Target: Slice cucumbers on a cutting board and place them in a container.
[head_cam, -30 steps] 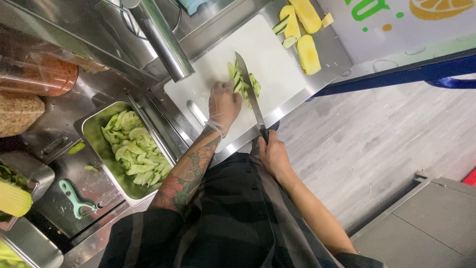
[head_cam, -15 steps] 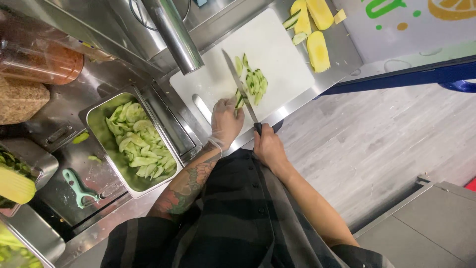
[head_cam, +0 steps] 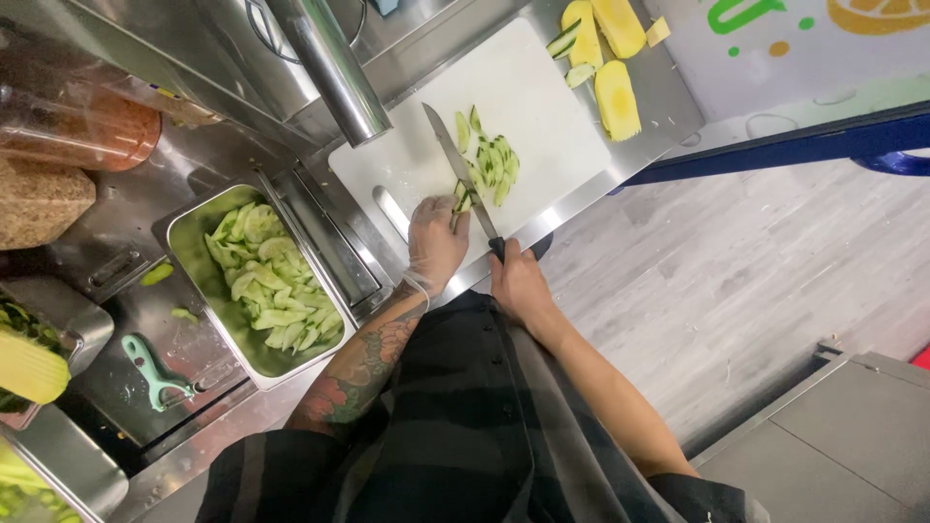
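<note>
Item: cucumber piece (head_cam: 461, 201), on the white cutting board (head_cam: 542, 87), pinned under my gloved left hand (head_cam: 434, 242), fingers curled down on it. Chef's knife (head_cam: 463, 176): my right hand (head_cam: 518, 281) wrapped tight round its handle. Cut slices (head_cam: 496, 163) lie just beyond the blade. Method: tuck fingertips back, blade against knuckles, even strokes.

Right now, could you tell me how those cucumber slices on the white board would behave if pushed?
The cucumber slices look thin and wet, so they would probably slide easily across the smooth cutting board. Loosely piled, they would likely scatter rather than move together.
</note>
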